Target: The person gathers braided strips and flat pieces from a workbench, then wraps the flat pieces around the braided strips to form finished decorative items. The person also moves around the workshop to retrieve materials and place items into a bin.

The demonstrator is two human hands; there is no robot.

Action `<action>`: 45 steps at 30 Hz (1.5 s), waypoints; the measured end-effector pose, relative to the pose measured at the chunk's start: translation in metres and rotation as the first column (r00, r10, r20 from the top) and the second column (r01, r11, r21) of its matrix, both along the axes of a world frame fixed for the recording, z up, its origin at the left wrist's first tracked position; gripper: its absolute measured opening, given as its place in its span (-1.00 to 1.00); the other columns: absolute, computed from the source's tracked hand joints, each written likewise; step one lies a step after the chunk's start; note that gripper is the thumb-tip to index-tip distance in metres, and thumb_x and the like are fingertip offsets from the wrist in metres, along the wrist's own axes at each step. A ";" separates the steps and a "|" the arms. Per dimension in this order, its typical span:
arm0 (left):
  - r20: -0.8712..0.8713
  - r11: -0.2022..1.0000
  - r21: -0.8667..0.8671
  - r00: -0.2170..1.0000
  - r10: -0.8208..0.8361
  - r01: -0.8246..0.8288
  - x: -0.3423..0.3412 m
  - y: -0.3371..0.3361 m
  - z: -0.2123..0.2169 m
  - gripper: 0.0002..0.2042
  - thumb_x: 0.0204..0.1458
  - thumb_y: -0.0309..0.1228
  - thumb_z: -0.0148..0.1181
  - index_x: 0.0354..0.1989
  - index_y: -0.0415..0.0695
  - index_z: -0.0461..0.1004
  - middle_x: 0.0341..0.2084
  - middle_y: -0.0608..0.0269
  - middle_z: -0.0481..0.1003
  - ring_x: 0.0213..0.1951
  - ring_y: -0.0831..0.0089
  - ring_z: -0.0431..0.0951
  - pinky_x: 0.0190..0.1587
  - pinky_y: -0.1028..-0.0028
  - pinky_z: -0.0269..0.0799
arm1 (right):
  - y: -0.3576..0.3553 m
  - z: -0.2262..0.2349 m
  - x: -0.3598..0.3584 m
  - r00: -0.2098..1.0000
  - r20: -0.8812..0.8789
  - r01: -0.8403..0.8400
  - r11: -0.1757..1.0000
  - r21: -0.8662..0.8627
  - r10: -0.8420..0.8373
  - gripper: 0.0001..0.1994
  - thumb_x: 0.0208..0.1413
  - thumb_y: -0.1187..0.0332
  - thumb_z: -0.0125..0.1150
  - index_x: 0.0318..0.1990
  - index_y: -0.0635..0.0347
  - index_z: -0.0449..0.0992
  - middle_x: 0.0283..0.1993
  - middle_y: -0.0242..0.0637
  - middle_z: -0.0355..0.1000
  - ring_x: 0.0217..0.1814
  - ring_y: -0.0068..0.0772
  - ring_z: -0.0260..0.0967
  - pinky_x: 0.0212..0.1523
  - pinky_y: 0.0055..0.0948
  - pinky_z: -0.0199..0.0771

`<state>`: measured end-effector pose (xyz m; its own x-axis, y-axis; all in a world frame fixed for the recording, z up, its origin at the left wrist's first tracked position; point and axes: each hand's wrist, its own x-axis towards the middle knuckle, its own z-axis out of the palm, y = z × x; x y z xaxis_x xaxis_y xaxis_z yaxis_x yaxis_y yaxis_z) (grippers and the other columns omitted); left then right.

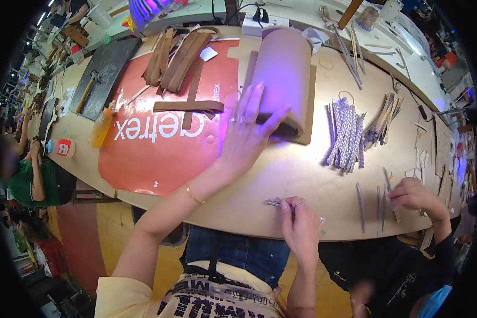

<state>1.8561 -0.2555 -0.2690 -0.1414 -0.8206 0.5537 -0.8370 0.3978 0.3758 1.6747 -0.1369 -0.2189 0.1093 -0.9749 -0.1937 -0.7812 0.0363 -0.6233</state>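
Note:
My left hand (249,127) reaches forward with its fingers spread, at the near end of a large brown roll (283,69). Its fingertips lie over the roll's lower left side and look to be touching it. Close to the table's front edge, my right hand (298,220) is closed in a pinch on a short braided strip (273,202), whose grey end pokes out left of the fingers. A bundle of silver-grey braided strips (346,135) lies on the table right of the roll, and thin brown and black strips (384,121) sit beyond it.
A red printed sheet (159,164) bears brown straps (188,61). Left of it are an orange bottle (102,127), a dark board (108,74) with a hammer (87,91), and a white bottle (62,147). At right, a co-worker's hand (414,197) handles thin strips (379,206).

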 end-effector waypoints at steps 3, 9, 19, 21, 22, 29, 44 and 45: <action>0.007 1.000 0.019 1.000 0.003 -0.003 -0.001 -0.019 0.008 -0.13 -0.30 -0.20 0.47 0.30 0.36 0.17 0.35 -0.02 -0.08 0.32 -0.09 0.04 0.25 0.01 0.16 | 0.001 -0.003 0.000 1.000 -0.009 -0.003 0.999 -0.044 0.003 -0.82 0.22 0.30 0.05 -0.33 0.19 0.49 -0.40 -0.13 0.44 -0.41 0.01 0.42 -0.38 -0.10 0.34; -0.077 0.999 0.045 0.997 -0.010 0.014 0.007 0.017 0.013 -0.25 -0.13 -0.35 0.38 0.31 0.12 0.20 0.34 -0.19 -0.04 0.33 -0.10 0.05 0.23 0.01 0.14 | 0.000 -0.007 -0.007 0.995 0.078 0.058 0.995 0.084 -0.064 -0.81 0.22 0.29 0.07 -0.33 0.21 0.49 -0.45 -0.15 0.45 -0.50 -0.08 0.39 -0.43 -0.21 0.32; 0.136 0.886 0.442 0.965 -0.222 0.142 -0.003 0.152 0.004 -0.50 -0.05 -0.19 0.27 0.14 0.12 0.42 0.29 0.13 0.20 0.31 0.13 0.16 0.36 0.03 -0.10 | -0.008 -0.010 -0.003 0.975 0.221 -0.011 0.992 0.127 -0.018 -0.84 0.20 0.33 0.09 -0.33 0.21 0.49 -0.51 -0.14 0.40 -0.46 -0.10 0.37 -0.40 -0.22 0.30; 0.185 0.882 0.458 0.958 -0.219 0.114 0.001 0.150 0.002 -0.48 -0.04 -0.13 0.25 0.16 0.12 0.40 0.30 0.15 0.19 0.33 0.14 0.14 0.36 0.03 -0.12 | -0.008 -0.014 0.004 0.975 0.211 -0.070 0.997 0.024 0.063 -0.86 0.19 0.35 0.09 -0.33 0.22 0.48 -0.47 -0.15 0.41 -0.39 -0.10 0.37 -0.35 -0.22 0.32; 0.206 0.886 0.450 0.953 -0.223 0.110 0.004 0.149 0.002 -0.46 -0.04 -0.11 0.24 0.17 0.11 0.39 0.31 0.16 0.18 0.34 0.14 0.13 0.36 0.02 -0.13 | -0.007 -0.014 0.007 0.985 0.163 -0.056 0.998 -0.036 0.061 -0.88 0.17 0.37 0.11 -0.32 0.22 0.48 -0.43 -0.15 0.42 -0.36 -0.09 0.37 -0.33 -0.21 0.33; 0.384 0.869 0.476 0.857 -0.344 0.135 -0.003 0.158 0.004 -0.46 0.10 -0.20 0.10 0.22 -0.21 0.29 0.34 0.15 0.12 0.37 0.14 0.07 0.37 0.12 -0.06 | 0.028 -0.009 0.028 0.992 -0.086 -0.117 0.918 -0.379 0.091 -0.92 0.07 0.46 0.19 -0.29 0.19 0.43 0.04 -0.09 0.42 0.06 -0.04 0.38 -0.02 -0.20 0.41; 0.190 0.775 0.601 0.907 -0.376 0.196 0.001 0.152 0.004 -0.38 0.06 -0.30 0.15 0.32 -0.19 0.16 0.34 0.08 0.12 0.36 0.18 0.10 0.34 0.14 0.03 | 0.032 -0.038 0.017 0.965 -0.060 -0.262 0.952 -0.156 0.255 -0.90 0.18 0.39 0.07 -0.22 0.18 0.38 0.42 -0.15 0.08 0.49 -0.12 -0.05 0.36 0.09 -0.05; 0.192 0.778 0.596 0.906 -0.376 0.196 0.002 0.152 0.004 -0.38 0.06 -0.30 0.15 0.32 -0.18 0.16 0.33 0.09 0.13 0.36 0.19 0.11 0.34 0.14 0.03 | 0.031 -0.038 0.017 0.968 -0.055 -0.251 0.957 -0.147 0.246 -0.91 0.18 0.39 0.08 -0.22 0.18 0.38 0.42 -0.16 0.09 0.49 -0.13 -0.04 0.36 0.08 -0.04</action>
